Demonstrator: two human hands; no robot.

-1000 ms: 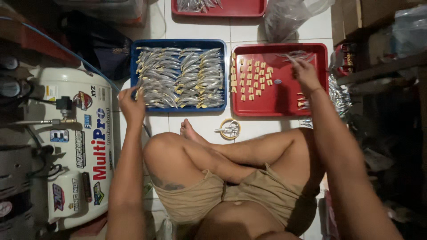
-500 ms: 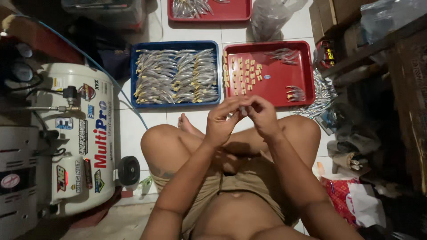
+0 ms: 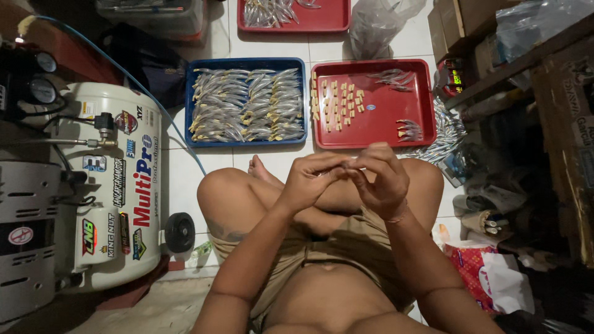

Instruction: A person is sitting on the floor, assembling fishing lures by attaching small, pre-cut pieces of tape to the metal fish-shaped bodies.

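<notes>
Two trays side by side (image 3: 246, 62) (image 3: 427, 99) beyond the crossed legs (image 3: 247, 198), compressor tank (image 3: 117, 185) at left.

- Whatever the left hand (image 3: 309, 182) and right hand (image 3: 383, 179) pinch between their fingertips is too small to tell.
- The far red tray (image 3: 328, 25) is cut off by the top edge.

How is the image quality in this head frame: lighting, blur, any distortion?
Head view: light falls evenly on the tiled floor, the blue tray and the red tray; the right edge and top left corner sink into shadow. The left hand and right hand look slightly soft, so what they pinch is unreadable. Wide-angle bowing shows at the white tank.
</notes>
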